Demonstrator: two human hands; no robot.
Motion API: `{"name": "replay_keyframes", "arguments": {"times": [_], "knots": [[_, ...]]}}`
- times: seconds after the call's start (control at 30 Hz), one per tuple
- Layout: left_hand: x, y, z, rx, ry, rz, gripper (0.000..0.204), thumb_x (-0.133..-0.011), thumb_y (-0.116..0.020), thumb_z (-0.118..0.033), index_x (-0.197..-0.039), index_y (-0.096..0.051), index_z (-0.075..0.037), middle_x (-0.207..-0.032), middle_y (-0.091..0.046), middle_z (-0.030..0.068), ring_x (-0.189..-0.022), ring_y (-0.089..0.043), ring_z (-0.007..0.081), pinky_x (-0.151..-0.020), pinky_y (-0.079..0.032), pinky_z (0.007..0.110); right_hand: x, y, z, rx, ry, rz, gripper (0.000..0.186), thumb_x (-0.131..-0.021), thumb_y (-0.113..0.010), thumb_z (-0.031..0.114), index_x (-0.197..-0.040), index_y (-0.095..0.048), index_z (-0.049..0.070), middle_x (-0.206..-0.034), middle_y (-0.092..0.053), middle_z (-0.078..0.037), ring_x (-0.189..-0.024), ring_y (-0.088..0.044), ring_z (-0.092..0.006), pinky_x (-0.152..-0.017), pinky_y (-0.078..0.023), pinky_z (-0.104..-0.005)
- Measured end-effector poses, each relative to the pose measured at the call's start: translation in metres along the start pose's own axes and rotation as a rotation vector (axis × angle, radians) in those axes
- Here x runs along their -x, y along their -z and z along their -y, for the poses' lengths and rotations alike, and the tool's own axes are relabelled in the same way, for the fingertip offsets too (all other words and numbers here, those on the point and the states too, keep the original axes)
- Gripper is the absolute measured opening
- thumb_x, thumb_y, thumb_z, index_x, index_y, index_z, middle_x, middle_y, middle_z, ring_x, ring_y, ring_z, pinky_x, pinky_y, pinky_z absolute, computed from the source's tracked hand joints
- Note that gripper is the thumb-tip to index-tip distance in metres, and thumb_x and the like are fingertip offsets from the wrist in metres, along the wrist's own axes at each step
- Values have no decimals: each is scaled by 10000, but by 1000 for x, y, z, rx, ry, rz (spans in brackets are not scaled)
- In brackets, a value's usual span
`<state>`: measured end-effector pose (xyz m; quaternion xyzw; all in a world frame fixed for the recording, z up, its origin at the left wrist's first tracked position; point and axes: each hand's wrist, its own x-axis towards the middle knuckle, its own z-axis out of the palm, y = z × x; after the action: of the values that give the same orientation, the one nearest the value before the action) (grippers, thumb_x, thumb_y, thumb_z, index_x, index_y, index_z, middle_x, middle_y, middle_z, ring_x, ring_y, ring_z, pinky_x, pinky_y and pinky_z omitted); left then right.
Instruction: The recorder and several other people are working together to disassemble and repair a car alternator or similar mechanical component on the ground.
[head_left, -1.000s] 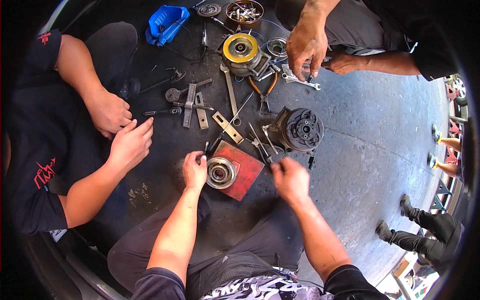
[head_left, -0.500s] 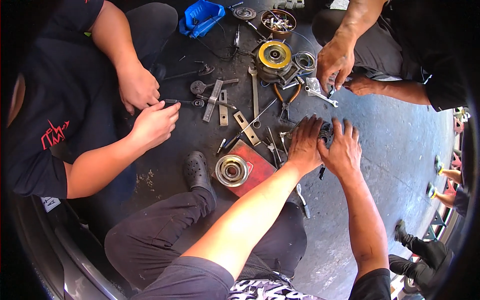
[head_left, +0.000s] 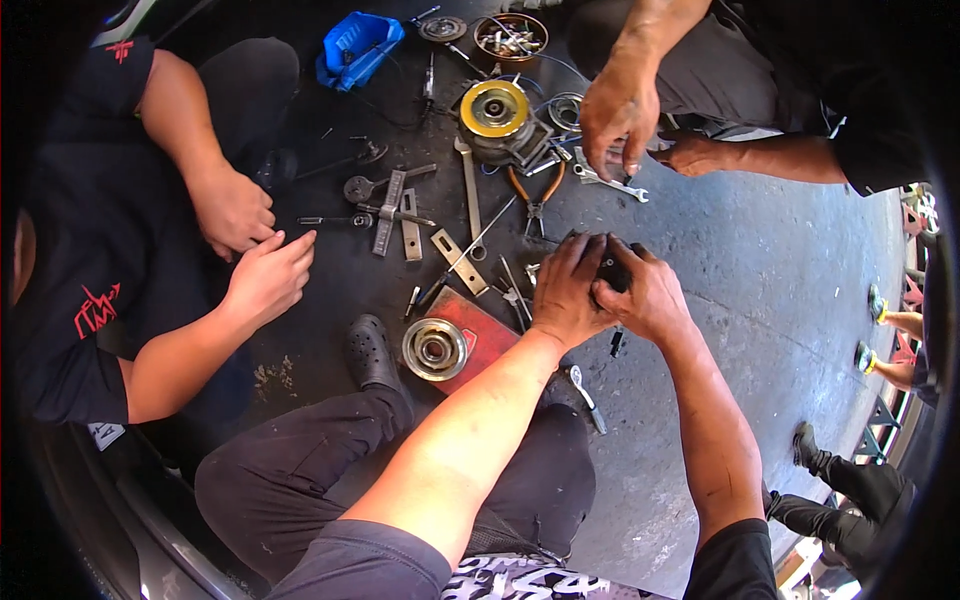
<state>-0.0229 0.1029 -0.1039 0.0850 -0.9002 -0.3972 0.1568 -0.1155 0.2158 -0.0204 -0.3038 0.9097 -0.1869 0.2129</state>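
Observation:
In front of me, a dark, round metal part [head_left: 613, 271] sits between my two hands, mostly covered by them. My left hand [head_left: 570, 295] wraps its left side, fingers bent over the top. From the right, my right hand [head_left: 648, 298] closes around it with the thumb pressed on the near face. A small dark piece [head_left: 616, 342] shows just below the hands. Pliers with orange handles [head_left: 536, 204] lie beyond my left hand. Nearer to me are a ratchet wrench [head_left: 587, 398] and a metal pulley [head_left: 434, 349] standing on a red box [head_left: 480, 328].
Flat slotted metal bars [head_left: 459, 262], a long wrench [head_left: 470, 195] and other tools lie left of my hands. Farther off stand a yellow-faced pulley unit [head_left: 495, 110], a bowl of small parts [head_left: 511, 38] and a blue tray [head_left: 360, 48]. Co-workers' hands [head_left: 620, 115] work beside them.
The view has shifted, so most things sit farther left. My right fingers have drawn in over the dark metal part, covering more of it. The far co-worker's hand stays near the small wrench.

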Motion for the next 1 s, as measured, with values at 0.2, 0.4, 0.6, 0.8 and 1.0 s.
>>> {"name": "replay_keyframes", "arguments": {"times": [0.2,0.4,0.6,0.8,1.0], "knots": [[0,1,-3,41,56,20,977,-605,-847,-474,-1408,-454,-80,-1405,-456,173,-1310,-448,382,-1088,-346,513,-4,2,-10,-4,55,58,722,-745,-684,442,-1353,-573,69,-1010,-658,-274,-907,-652,-468,-825,-531,-501],[2,8,-7,12,80,81,1032,-591,-876,-474,-1437,-424,-93,-1414,-446,174,-1321,-437,369,-1099,-346,506,-2,35,-5,-143,7,43,541,-853,-643,436,-1224,-660,43,-935,-678,-284,-909,-659,-450,-824,-521,-509],[4,7,-7,10,116,95,1072,-590,-886,-455,-1476,-385,-120,-1459,-416,173,-1361,-406,360,-1130,-330,494,11,43,28,217,-99,23,457,-894,-631,455,-819,-681,7,-804,-685,-244,-819,-676,-433,-764,-536,-502],[4,5,-4,-30,126,98,991,-609,-855,-369,-1462,-414,-126,-1466,-415,155,-1368,-404,356,-1132,-330,500,11,15,30,348,-117,8,698,-792,-700,527,-1218,-590,-14,-1077,-667,-299,-985,-665,-454,-855,-534,-501],[4,11,-2,47,72,83,987,-587,-859,-425,-1443,-453,-146,-1447,-420,133,-1365,-390,344,-1108,-321,507,2,0,5,-110,-210,52,943,-708,-700,464,-1455,-414,-35,-1205,-621,-340,-1133,-615,-458,-976,-492,-463]]}}
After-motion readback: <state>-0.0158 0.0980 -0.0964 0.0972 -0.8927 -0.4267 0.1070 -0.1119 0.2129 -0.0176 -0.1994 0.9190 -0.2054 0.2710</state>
